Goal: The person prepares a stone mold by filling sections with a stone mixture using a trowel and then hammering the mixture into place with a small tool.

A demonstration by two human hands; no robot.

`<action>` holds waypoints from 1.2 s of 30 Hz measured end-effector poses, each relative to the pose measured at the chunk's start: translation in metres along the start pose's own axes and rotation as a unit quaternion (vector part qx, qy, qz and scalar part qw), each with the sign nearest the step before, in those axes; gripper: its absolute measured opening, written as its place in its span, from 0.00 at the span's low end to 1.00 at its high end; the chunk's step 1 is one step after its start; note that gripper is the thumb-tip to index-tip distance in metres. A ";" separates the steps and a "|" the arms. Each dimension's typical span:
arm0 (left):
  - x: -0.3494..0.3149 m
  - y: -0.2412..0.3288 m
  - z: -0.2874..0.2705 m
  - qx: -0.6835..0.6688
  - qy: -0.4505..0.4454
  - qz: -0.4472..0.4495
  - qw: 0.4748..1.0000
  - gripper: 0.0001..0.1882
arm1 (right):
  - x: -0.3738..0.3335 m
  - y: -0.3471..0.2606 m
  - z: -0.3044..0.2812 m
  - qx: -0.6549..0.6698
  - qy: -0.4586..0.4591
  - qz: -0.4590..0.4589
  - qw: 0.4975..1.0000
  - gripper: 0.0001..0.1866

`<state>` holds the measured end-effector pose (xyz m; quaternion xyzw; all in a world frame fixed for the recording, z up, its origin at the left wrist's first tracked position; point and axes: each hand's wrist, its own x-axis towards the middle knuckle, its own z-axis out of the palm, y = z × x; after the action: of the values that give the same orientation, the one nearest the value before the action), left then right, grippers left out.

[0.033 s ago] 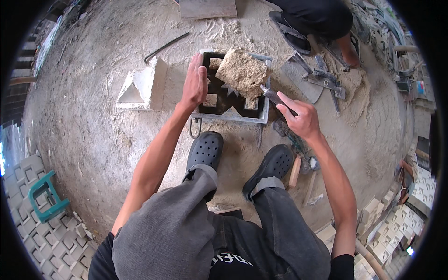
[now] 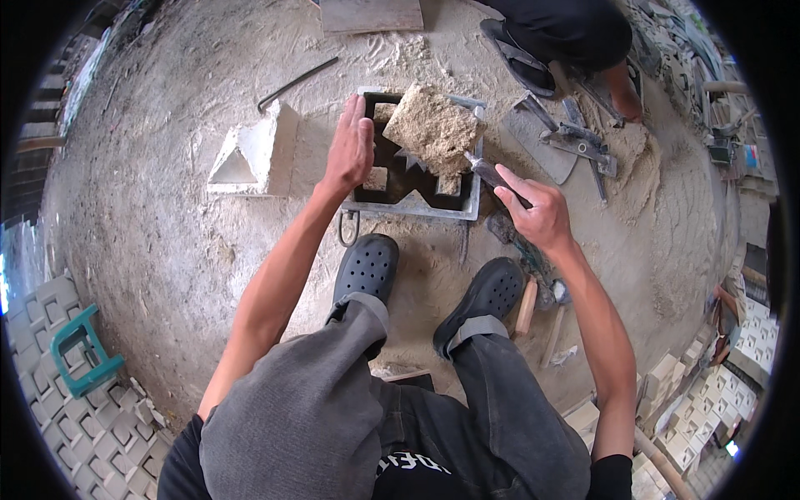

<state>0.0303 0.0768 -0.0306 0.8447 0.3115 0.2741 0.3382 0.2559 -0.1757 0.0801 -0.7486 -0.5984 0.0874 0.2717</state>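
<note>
In front of my feet stands a square metal mould with a dark inside, triangular notches and blocks of sandy mix in its corners. My right hand is closed round the dark handle of a trowel. A heap of damp, sandy mortar covers the trowel's blade, which is hidden over the mould's far right part. Along the mould's left wall my left hand lies stretched out, fingers straight and nothing held. A wire loop sticks out at the near left corner.
A pale cast block with a triangular recess stands left, a bent metal rod behind it. Right lie a flat metal blade and metal tools. A person crouches at the far right. A green stool sits lower left near stacked blocks.
</note>
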 end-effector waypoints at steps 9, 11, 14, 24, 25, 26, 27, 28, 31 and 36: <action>-0.022 0.024 -0.001 -0.083 -0.020 -0.010 0.996 0.39 | -0.004 -0.001 0.000 0.010 -0.013 0.001 1.000 0.18; -0.026 0.026 -0.001 -0.205 0.023 -0.016 0.978 0.42 | -0.003 -0.002 0.002 0.031 -0.005 -0.005 0.999 0.18; -0.031 0.030 -0.005 -0.262 0.075 -0.013 0.962 0.46 | -0.001 -0.006 0.007 0.052 -0.006 -0.014 0.999 0.18; -0.043 0.043 -0.009 -0.236 0.040 -0.051 0.969 0.53 | 0.009 -0.010 0.008 0.011 -0.049 -0.081 0.995 0.17; -0.044 0.043 -0.011 -0.238 0.039 -0.051 0.969 0.53 | 0.011 -0.010 0.007 0.008 -0.050 -0.087 0.995 0.17; -0.045 0.044 -0.011 -0.236 0.038 -0.051 0.970 0.52 | 0.011 -0.010 0.006 0.011 -0.048 -0.088 0.995 0.17; -0.047 0.045 -0.010 -0.237 0.037 -0.049 0.970 0.52 | 0.011 -0.010 0.006 0.014 -0.046 -0.089 0.995 0.18; -0.048 0.047 -0.009 -0.237 0.037 -0.050 0.970 0.52 | 0.010 -0.009 0.005 0.016 -0.044 -0.091 0.995 0.18; -0.049 0.050 -0.007 -0.237 0.038 -0.046 0.970 0.51 | 0.013 -0.007 0.003 0.006 -0.066 -0.104 0.992 0.19; -0.053 0.061 0.002 -0.235 0.044 -0.039 0.970 0.50 | 0.007 0.000 -0.002 0.003 -0.053 -0.116 0.992 0.19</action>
<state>0.0178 0.0032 0.0001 0.7158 0.2860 0.3628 0.5236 0.2593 -0.1695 0.0832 -0.6676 -0.6946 0.0962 0.2500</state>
